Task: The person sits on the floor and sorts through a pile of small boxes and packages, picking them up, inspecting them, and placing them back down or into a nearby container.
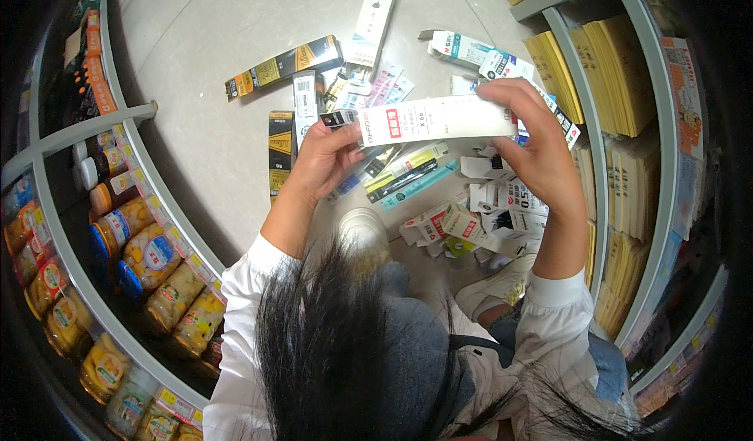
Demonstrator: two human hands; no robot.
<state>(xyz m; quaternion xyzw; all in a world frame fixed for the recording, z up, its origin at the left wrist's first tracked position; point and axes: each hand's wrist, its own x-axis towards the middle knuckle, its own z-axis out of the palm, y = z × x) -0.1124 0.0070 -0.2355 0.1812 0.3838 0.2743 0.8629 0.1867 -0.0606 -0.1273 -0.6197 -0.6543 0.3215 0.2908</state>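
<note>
My left hand (329, 160) pinches the left end of a long white cardboard pen box (453, 119), and my right hand (538, 141) holds its right end. The box lies level across the view; at its left end a black-and-clear piece shows, which I cannot identify. Below it on the floor are yellow, black and teal pen packets (412, 173). Further away stands out a white box (374, 20), lying near a black-and-gold box (283, 67). A white-and-teal box (462, 50) lies at the upper right.
Torn and flattened white cartons (470, 229) are piled by my right shoe (500, 285); my left shoe (363, 229) is nearby. A shelf edge (176, 217) with jars of fruit (154, 253) bounds the left. Shelves with stacked yellow paper envelopes (612, 76) bound the right. Dark hair covers the lower middle.
</note>
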